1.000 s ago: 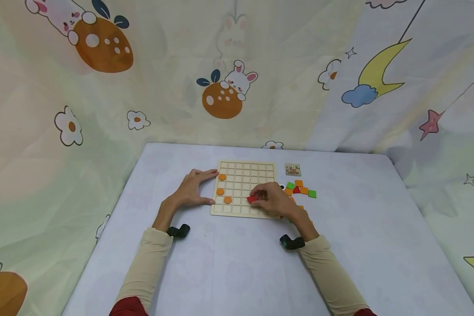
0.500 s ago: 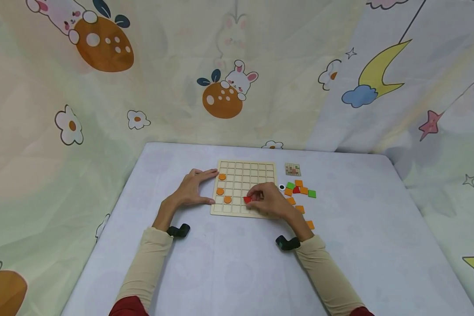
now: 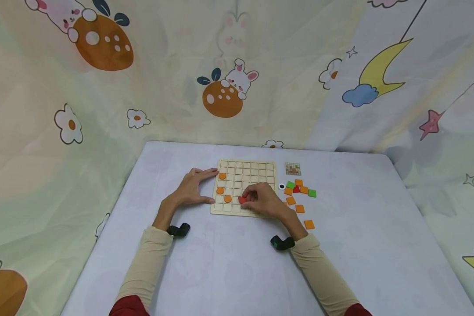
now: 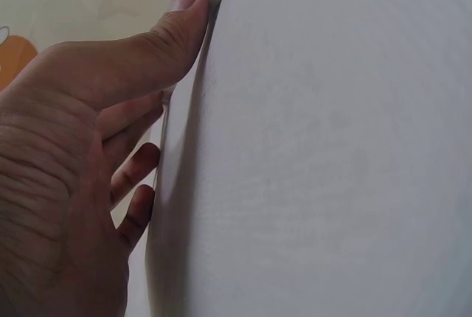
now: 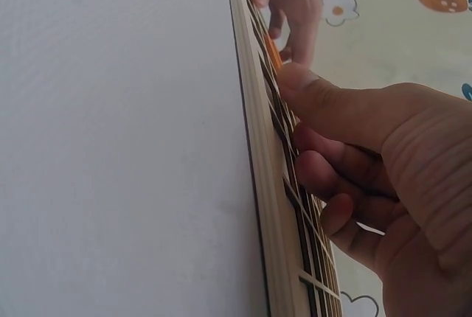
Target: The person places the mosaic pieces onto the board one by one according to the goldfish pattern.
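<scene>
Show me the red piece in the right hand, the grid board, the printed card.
Red piece (image 3: 242, 200), head view: exposed end.
Grid board (image 3: 235, 181), head view: bare squares near its middle.
Printed card (image 3: 293, 169), head view: its middle.

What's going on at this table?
A person is working at a gridded board. The right hand pinches a red piece at the board's near part; whether it touches the surface is hard to tell. The left hand is at the board's left edge, thumb and fingers spread. Three round orange pieces lie on the board's left side. To its right are loose orange, green and red pieces and a small card.
</scene>
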Demonstrator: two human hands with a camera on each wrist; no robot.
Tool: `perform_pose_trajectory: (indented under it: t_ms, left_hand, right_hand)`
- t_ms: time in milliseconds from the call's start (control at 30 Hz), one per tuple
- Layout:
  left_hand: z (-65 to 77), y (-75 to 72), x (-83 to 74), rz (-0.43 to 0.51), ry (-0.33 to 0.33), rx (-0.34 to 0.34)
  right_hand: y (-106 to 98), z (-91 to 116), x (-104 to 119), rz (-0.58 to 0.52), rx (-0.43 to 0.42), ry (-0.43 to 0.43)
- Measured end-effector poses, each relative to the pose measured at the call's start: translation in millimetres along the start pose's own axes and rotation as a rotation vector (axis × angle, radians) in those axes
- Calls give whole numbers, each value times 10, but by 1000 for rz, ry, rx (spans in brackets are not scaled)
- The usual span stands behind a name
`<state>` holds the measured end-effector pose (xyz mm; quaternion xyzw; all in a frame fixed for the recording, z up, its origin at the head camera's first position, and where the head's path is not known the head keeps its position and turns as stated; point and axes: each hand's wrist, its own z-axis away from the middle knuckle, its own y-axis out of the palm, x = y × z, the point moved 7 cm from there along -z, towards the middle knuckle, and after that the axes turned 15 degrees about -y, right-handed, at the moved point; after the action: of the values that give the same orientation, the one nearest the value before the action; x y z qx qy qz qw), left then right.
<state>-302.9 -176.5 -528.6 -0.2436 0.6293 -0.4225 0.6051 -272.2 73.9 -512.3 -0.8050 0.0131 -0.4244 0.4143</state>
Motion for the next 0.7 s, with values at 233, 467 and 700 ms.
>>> perform_pose_trajectory:
  t_ms: [233,467,700]
  left_hand:
    - [0,1,2,5,-6,7]
    - [-6,1,12,-1,-4,2]
    - [-12,14,15,-3,-17,14]
  right_hand:
    - [31,-40,19,-6,13,-6]
    - [54,-83,49,2,13,-8]
    - [86,-100,41,30,14,3]
